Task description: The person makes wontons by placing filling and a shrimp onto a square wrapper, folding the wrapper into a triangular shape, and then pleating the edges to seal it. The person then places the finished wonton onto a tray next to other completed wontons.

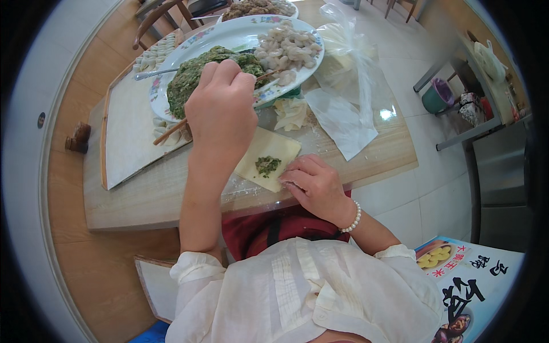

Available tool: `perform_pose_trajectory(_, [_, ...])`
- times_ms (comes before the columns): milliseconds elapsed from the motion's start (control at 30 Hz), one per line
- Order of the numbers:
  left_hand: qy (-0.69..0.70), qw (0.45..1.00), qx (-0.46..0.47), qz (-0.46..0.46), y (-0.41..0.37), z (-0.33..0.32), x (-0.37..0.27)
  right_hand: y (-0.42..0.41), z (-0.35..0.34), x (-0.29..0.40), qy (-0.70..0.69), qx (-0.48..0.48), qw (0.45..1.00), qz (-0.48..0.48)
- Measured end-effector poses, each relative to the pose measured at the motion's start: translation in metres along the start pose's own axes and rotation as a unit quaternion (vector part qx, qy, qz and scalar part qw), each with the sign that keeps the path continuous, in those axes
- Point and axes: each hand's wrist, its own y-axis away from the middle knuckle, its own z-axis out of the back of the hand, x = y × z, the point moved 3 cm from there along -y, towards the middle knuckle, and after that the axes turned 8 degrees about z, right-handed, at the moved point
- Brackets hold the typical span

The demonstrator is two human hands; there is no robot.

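My left hand [223, 98] grips a pair of wooden chopsticks [170, 132] above a floral-rimmed oval plate [231, 32]. The chopstick tips reach a peeled shrimp [286, 77] at the plate's near edge; whether they pinch it is unclear. On the plate are a mound of green-flecked minced filling [193, 77] and a heap of peeled shrimp [287, 45]. My right hand [311, 180], fingers floury and curled, touches the right corner of a square dough wrapper [270, 148]. A small dab of green filling [268, 166] sits on that wrapper.
A spoon handle [154, 74] juts over the plate's left rim. Folded dumplings [156, 53] line a white board [133, 128] at left. Dough scraps [291, 113] and a plastic bag [347, 64] lie to the right. Behind stands another plate of meat filling [253, 8].
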Motion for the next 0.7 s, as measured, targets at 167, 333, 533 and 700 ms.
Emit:
perform_pose_trajectory(167, [0.0, 1.0, 0.003, -0.006, 0.005, 0.006, 0.0, 0.0, -0.001, -0.001, -0.002, 0.002, 1.0, 0.001])
perform_pose_trajectory(333, [0.046, 0.998, -0.038, -0.035, 0.002, 0.006, 0.002, -0.001, -0.001, -0.001, -0.005, -0.002, 1.0, 0.003])
perform_pose_trajectory(533, [0.064, 0.997, -0.043, -0.027, 0.03, 0.017, 0.001, 0.001, -0.004, -0.004, -0.03, 0.005, 0.999, -0.009])
perform_pose_trajectory(700, [0.124, 0.981, 0.117, 0.093, 0.113, 0.027, 0.005, -0.002, 0.004, -0.01, -0.051, 0.007, 0.998, -0.027])
